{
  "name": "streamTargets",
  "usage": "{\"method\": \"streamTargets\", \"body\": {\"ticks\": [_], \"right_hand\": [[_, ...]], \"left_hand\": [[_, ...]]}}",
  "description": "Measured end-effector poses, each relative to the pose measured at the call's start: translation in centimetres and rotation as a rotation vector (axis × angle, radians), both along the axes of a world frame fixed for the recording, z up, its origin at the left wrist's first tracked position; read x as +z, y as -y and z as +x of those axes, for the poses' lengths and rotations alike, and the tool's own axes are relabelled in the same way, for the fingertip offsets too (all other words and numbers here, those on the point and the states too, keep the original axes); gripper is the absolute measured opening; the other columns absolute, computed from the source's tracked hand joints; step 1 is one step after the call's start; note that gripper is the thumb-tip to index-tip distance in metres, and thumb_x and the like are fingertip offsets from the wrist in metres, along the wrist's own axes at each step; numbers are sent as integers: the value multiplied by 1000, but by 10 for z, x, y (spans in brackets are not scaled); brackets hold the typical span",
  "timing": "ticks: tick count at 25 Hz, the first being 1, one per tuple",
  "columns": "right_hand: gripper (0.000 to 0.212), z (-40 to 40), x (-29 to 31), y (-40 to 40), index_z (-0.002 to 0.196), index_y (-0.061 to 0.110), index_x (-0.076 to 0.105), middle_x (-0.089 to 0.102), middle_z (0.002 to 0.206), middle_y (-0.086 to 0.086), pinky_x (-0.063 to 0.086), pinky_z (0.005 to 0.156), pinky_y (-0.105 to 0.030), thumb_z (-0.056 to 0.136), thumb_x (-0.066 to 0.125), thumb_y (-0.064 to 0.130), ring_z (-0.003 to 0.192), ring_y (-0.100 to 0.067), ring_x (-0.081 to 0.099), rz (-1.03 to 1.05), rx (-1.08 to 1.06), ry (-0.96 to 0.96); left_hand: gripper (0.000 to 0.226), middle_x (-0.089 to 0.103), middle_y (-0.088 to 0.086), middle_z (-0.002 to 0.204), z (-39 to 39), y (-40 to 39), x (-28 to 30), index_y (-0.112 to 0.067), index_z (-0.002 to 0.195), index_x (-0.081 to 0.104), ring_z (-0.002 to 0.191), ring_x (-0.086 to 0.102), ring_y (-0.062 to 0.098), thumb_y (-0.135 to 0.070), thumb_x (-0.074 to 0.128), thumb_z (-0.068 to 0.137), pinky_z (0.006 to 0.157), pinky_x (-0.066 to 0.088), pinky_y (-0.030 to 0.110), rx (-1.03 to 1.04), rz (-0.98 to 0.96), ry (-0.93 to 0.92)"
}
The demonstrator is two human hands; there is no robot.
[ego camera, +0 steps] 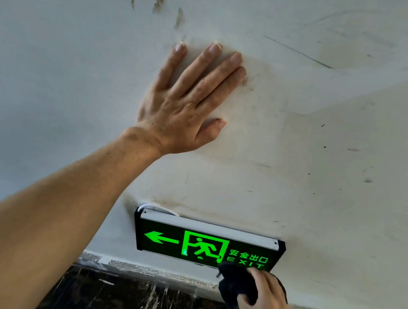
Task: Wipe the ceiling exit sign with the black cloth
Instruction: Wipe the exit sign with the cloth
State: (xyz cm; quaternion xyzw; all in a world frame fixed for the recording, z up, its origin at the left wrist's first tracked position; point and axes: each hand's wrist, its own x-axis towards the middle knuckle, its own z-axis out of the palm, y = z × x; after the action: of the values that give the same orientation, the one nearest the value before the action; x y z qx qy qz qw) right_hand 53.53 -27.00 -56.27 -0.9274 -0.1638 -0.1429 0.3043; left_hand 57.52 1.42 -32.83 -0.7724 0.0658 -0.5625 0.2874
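Observation:
The exit sign (pixel 188 241) hangs from the white ceiling, black-framed with a glowing green arrow, running figure and EXIT lettering. My right hand (pixel 265 306) grips a bunched black cloth (pixel 235 282) that touches the sign's lower right corner, just under the lettering. My left hand (pixel 185 104) lies flat against the ceiling above the sign, fingers spread, holding nothing. The left forearm crosses the frame from the lower left.
The white ceiling (pixel 339 144) is smudged with dark marks and scratches, with brown streaks beyond my left fingertips. A white cable (pixel 156 207) loops out at the sign's top left. A dark marble wall (pixel 130 298) with a paint-flecked edge runs below the sign.

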Motion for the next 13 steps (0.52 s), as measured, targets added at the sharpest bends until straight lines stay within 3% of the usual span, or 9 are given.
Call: {"method": "streamTargets", "body": {"ticks": [5,9,11,13], "right_hand": [[51,-6,3,15,94,21,73,67,102,-6,45,69,-32,53,76,-9,90,-34,66,261,-175,-134],[49,10,24,31,107,21,65,53,116,-8,45,84,-40,67,71,-7,98,-35,59,510,-330,-173],[48,19,35,37,111,25,62,48,121,-5,45,87,-40,72,69,-3,98,-25,56,533,-332,-120],[47,27,45,39,113,30,63,44,124,1,46,79,-36,75,69,2,89,-12,52,485,-279,-7]], "left_hand": [[70,26,6,158,1,-1,0,-13,156,24,147,20,30,-45,44,97,123,6,52,-3,-2,-2],[70,26,6,158,1,-1,0,-12,156,24,147,20,30,-46,42,97,123,6,51,-2,1,5],[71,25,6,158,2,-2,-1,-13,157,23,147,18,29,-46,43,97,123,6,51,-1,-1,8],[72,25,6,158,2,-2,-1,-13,157,22,148,17,29,-46,44,97,123,6,51,-1,0,15]]}}
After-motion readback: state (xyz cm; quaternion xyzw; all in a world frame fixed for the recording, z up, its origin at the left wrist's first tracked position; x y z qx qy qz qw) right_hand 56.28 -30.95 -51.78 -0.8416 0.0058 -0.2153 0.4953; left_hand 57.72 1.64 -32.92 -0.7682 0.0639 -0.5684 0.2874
